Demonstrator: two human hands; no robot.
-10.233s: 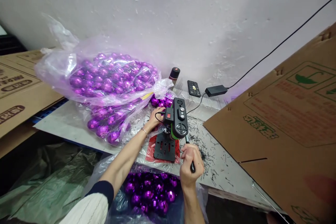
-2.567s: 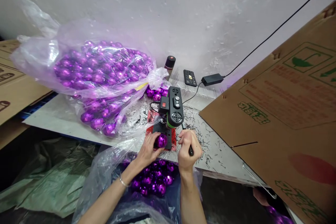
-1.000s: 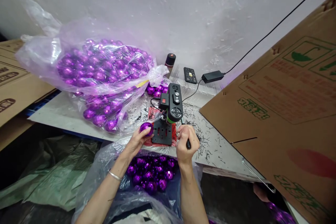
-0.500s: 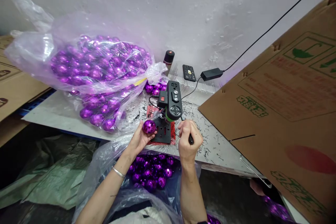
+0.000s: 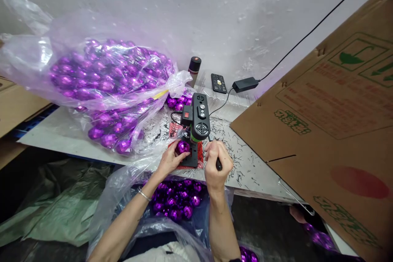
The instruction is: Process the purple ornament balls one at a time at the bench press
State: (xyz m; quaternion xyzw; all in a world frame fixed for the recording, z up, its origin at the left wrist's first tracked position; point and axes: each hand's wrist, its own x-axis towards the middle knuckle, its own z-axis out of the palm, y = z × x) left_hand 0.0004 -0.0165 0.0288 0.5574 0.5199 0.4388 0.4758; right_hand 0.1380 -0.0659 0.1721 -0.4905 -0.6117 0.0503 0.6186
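My left hand [image 5: 170, 158] is closed on a shiny purple faceted ball [image 5: 183, 147], held at the left side of a small black bench press machine [image 5: 201, 116]. The ball sits over the machine's dark base plate [image 5: 192, 159], close under its head. My right hand [image 5: 217, 161] makes a fist round the machine's black lever handle [image 5: 218, 164], to the right of the base. Red plastic [image 5: 200, 151] lies under the base plate. More purple balls [image 5: 176, 200] lie in an open clear plastic bag on my lap.
A large clear bag [image 5: 107, 69] full of purple balls lies left on the white table [image 5: 61, 131]. Behind the machine are a dark-capped can [image 5: 194, 69], a phone [image 5: 218, 83] and a power adapter [image 5: 245, 84]. A cardboard box [image 5: 322, 131] leans in on the right. Short black bits litter the tabletop.
My left hand has brought the purple ball right and in under the machine's head. My right hand stays on the lever handle. The whole view has shifted slightly.
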